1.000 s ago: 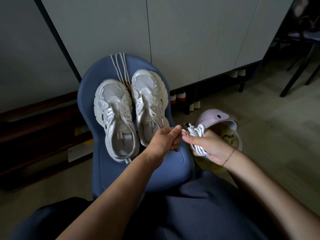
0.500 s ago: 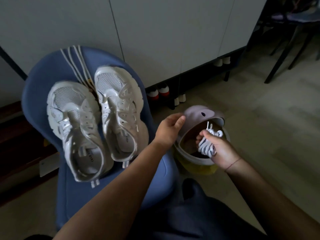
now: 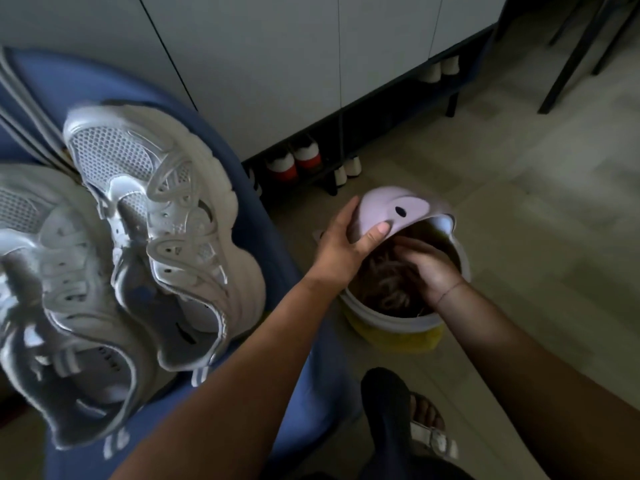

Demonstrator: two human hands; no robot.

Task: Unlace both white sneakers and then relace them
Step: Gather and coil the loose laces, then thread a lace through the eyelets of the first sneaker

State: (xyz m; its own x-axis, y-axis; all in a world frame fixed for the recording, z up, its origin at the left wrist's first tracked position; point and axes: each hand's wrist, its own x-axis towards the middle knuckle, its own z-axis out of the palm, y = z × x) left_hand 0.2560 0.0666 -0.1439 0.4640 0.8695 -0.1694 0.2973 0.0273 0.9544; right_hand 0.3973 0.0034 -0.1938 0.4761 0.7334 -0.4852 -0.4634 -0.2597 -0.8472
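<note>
Head view: our left hand (image 3: pixel 341 251) pinches the lid (image 3: pixel 391 209) up so our right hand (image 3: pixel 429 271) can dip into the bin (image 3: pixel 391 322), fingers hidden from us, while both unlaced sneakers (image 3: pixel 152 216) sit on the chair (image 3: pixel 273 258).

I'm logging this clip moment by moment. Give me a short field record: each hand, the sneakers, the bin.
left hand: grips the pink lid, holding it tipped up
right hand: reaches down inside the bin; whether it holds anything is hidden
sneakers: near sneaker and far sneaker side by side, eyelets without laces
support: blue chair
bin position: on the floor beside the chair
</note>
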